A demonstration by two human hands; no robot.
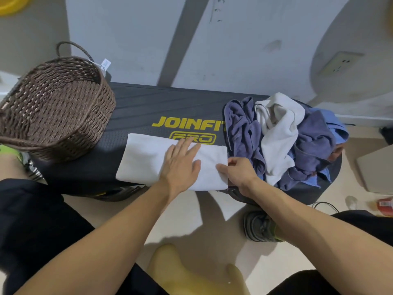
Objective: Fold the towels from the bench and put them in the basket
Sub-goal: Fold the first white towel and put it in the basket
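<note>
The white towel [148, 158] lies flat on the bench [136, 107] as a folded strip under both hands, so the step in hand looks like another fold: the next move calls for carrying its right end leftward over the left hand. The left hand [180, 165] presses it with straight, spread fingers, while the right hand [238, 171] pinches the right edge, the unfolded towel pile [282, 141] just beyond its knuckles and the wicker basket [53, 107] well left of both

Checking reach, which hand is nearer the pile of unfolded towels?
Right hand: it pinches the white towel edge right beside the pile. Left hand lies flat mid-towel, farther away.
</note>
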